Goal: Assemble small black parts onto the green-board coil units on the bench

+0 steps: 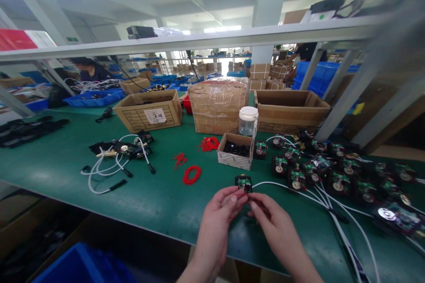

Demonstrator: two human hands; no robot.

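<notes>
A small black housing with a green circuit board (pixel 244 182) sits on the green bench just beyond my fingertips, a white cable leading off to its right. Closed in a pinch, my left hand (pixel 223 212) has a thin red wire (pixel 245 194) at its fingertips, close to the board's near edge. My right hand (pixel 274 219) is also closed, thumb and forefinger meeting at the same red wire; its other fingers are partly hidden. Behind the board stands a small carton of black parts (pixel 235 162). Red wire bundles (pixel 191 174) lie to the left.
Many similar circuit-board units (pixel 340 182) with white cables crowd the right side. A cabled assembly (pixel 123 148) lies at left. Along the back stand a taped carton (pixel 217 106), open cartons (pixel 148 112) and a lidded clear jar (pixel 248 121). A shelf (pixel 212 37) crosses above.
</notes>
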